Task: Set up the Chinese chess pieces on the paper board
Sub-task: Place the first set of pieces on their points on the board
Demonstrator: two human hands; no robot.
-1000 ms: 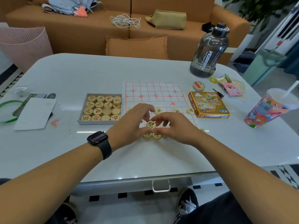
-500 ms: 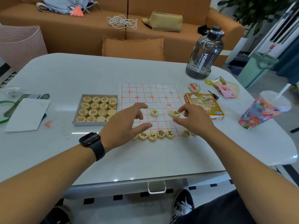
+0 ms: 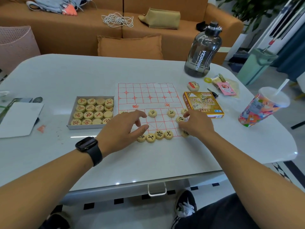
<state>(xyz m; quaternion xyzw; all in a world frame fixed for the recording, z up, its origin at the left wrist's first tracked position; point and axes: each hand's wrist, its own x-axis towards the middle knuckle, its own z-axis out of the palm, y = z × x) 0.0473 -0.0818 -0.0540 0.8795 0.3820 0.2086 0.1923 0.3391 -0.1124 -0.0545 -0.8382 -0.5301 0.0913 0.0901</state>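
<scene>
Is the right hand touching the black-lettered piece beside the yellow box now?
Touching. The head view shows the right hand with its fingertips against the edge of the piece on the paper board, no gap visible.

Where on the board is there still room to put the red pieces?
The far half of the paper board, from the middle strip up toward the water bottle, has no pieces. The near half is crowded: black-lettered pieces line the near edge, and the left hand and right hand sit there.
</scene>
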